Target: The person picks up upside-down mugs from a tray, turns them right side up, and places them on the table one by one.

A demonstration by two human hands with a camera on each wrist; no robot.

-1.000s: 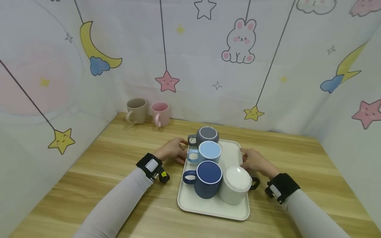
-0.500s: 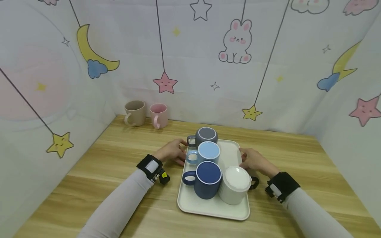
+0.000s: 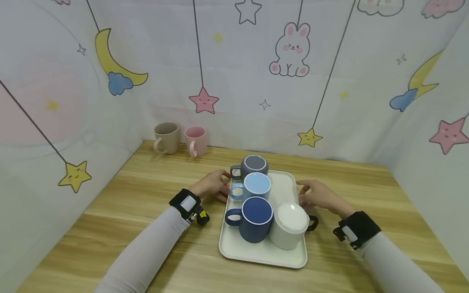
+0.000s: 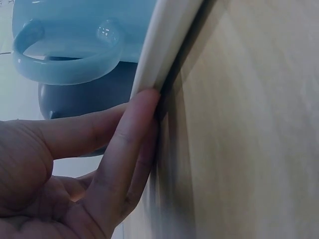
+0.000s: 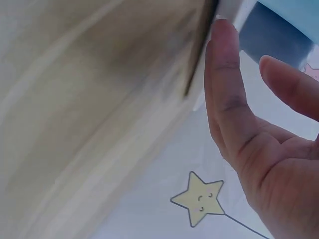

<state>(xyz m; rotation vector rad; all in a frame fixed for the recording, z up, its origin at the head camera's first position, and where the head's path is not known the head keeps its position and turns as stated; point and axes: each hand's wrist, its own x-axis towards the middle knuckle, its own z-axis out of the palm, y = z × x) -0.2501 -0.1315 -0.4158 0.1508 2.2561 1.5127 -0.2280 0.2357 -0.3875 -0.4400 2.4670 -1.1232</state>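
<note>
A white rectangular tray point(image 3: 283, 182) lies on the table and carries upside-down mugs. Along its left side stand a dark grey mug point(image 3: 254, 162), a light blue mug point(image 3: 258, 184) and a navy mug point(image 3: 256, 217). A white mug point(image 3: 289, 226) with a black handle sits at the front right. My left hand point(image 3: 213, 185) pinches the tray's left rim, thumb and fingertips at the edge in the left wrist view. At the right edge, my right hand point(image 3: 318, 195) has its fingers point(image 5: 227, 64) extended beside the rim and its thumb held apart.
An upright beige mug point(image 3: 167, 138) and a pink mug point(image 3: 196, 141) stand at the back left against the patterned cloth backdrop point(image 3: 238, 122). The wooden table point(image 3: 176, 244) is bounded by cloth at the back and both sides.
My right hand has let go of the tray and shifted slightly right, its fingers loosening. My left hand, the tray and the mugs stay in place.
</note>
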